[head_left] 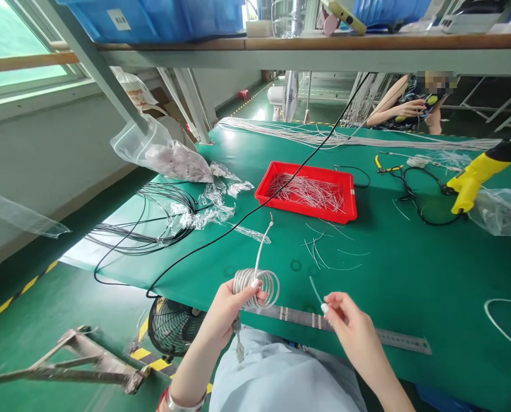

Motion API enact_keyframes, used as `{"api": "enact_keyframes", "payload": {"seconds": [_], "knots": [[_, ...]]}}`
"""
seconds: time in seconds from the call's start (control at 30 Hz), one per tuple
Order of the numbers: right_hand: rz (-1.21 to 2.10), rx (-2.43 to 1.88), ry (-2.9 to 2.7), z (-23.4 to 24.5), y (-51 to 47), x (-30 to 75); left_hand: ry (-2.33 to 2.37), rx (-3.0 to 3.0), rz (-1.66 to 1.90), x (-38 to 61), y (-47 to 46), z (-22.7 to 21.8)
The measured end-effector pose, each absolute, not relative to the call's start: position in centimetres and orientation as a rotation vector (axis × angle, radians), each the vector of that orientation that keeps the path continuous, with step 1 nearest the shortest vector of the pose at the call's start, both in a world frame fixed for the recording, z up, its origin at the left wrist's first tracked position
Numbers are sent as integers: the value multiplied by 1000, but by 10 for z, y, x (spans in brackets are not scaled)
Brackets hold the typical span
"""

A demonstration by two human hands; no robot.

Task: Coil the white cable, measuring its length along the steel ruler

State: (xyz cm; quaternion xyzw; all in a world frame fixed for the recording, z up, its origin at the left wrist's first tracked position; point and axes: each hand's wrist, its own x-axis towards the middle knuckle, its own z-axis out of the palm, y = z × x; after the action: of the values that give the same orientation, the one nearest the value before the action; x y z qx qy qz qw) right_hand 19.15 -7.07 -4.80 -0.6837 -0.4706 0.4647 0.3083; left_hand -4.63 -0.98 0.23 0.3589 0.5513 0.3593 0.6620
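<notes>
Over the near edge of the table (410,274), the left hand (227,303) holds one coil of pale cable (243,279), its grip curled round the turns with the thumb pressing on top; if that thumb slackens, the loops could spring apart. The right hand (352,324) has its grip pinched almost to nothing on one thin strip (315,290), which could slip, since only fingertips seem to hold it. Farther on, the black cord (195,249) slants across the red tray (324,216) and could snag a reaching arm. Counting outward: two hands, one coil, one held strip, one ruler (403,340), several loose strips (316,252) too fine to count surely, one red tray with an uncountable tangle, one pair of pliers (380,166) and one bundle of pale cables (272,127).
</notes>
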Motion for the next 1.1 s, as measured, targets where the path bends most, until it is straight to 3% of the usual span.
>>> {"api": "enact_keyframes", "payload": {"seconds": [0.13,0.4,0.73,1.1], "knots": [[1512,-1594,-1230,-3,-72,170,1218,939,754,-28,-12,11],[1499,-1723,-1406,17,-57,163,905,1169,393,-10,-12,18],[1285,-1697,-1024,-2,-79,143,726,1208,267,-8,-7,33],[792,-1519,-1099,-28,-90,141,1019,1499,100,-2,-13,45]]}}
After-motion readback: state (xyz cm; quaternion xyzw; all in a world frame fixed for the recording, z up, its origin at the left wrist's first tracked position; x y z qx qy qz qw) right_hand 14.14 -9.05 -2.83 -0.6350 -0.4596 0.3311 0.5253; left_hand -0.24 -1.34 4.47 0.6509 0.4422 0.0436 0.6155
